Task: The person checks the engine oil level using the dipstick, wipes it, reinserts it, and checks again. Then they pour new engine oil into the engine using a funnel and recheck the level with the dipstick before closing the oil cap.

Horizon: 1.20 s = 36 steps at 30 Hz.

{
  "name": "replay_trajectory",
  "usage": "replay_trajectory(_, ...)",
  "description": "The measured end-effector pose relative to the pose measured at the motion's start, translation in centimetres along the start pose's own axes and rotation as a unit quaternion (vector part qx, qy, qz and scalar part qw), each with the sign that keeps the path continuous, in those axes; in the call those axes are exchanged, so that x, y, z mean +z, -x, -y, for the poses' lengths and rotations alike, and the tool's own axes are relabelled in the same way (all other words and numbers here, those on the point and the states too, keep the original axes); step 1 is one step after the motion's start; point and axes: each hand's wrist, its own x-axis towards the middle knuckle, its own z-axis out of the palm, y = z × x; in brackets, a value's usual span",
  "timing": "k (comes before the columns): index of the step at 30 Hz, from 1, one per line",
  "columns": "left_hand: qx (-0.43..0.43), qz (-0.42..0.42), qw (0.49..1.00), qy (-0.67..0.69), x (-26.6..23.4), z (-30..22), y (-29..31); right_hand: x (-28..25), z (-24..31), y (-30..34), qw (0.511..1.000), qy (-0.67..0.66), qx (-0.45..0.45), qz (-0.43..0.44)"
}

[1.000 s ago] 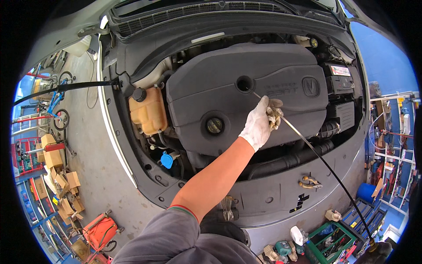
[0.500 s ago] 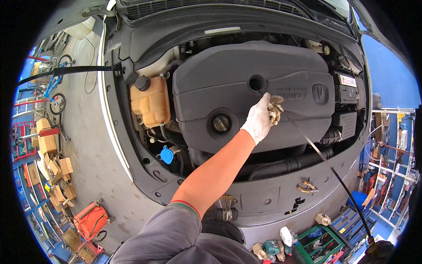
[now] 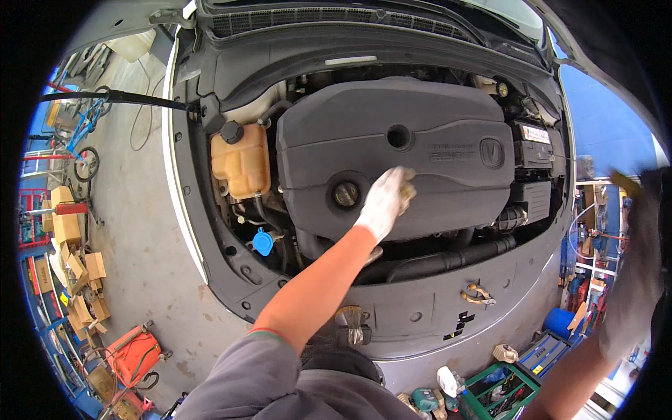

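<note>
My left hand (image 3: pixel 383 203), in a white glove, hangs over the dark grey plastic engine cover (image 3: pixel 434 178). Its fingers are bunched and smeared by motion; brownish-tan shows at them, and I cannot tell whether that is soiled glove or something held. A black oil filler cap (image 3: pixel 346 194) sits in its recess left of this hand, and a round opening (image 3: pixel 398 137) lies beyond it. My right hand (image 3: pixel 635 280) is raised at the far right rim, dark and blurred. Its fingers cannot be made out, nor anything in them.
An orange-brown coolant tank (image 3: pixel 241 162) and a blue washer cap (image 3: pixel 263 242) stand on the left of the engine bay. The battery (image 3: pixel 533 147) is on the right. A black prop rod (image 3: pixel 133 98) crosses at left. Below the bumper stands a green tool crate (image 3: pixel 500 388).
My left hand has drawn back leftward and nearer across the cover. My right hand has risen along the right rim, and the long thin rod that ran toward my left hand is out of sight.
</note>
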Motion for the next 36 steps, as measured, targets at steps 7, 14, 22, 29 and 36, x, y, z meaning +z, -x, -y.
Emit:
replay_trajectory(7, 0.182, -0.265, 0.853, -0.412, -11.5, 2.0, 16.6, 15.4, -4.0, -3.2, 0.964, 0.154, 0.187, 0.110)
replay_trajectory(14, 0.322, -0.182, 0.622, -0.690, -18.5, 4.7, 21.4, 32.2, -9.2, 0.5, 0.916, -0.028, 0.320, 0.239)
replay_trajectory(22, 0.305, -0.206, 0.610, -0.702, -19.0, 5.5, 20.9, 37.7, -12.6, 3.9, 0.919, 0.060, 0.222, 0.320)
replay_trajectory(29, 0.304, -0.205, 0.599, -0.712, -19.0, 5.4, 20.8, 36.2, -12.4, 1.9, 0.915, 0.102, 0.169, 0.351)
replay_trajectory(36, 0.291, -0.207, 0.579, -0.733, -18.9, 5.3, 20.9, 36.6, -13.6, 1.6, 0.894, 0.123, 0.110, 0.417)
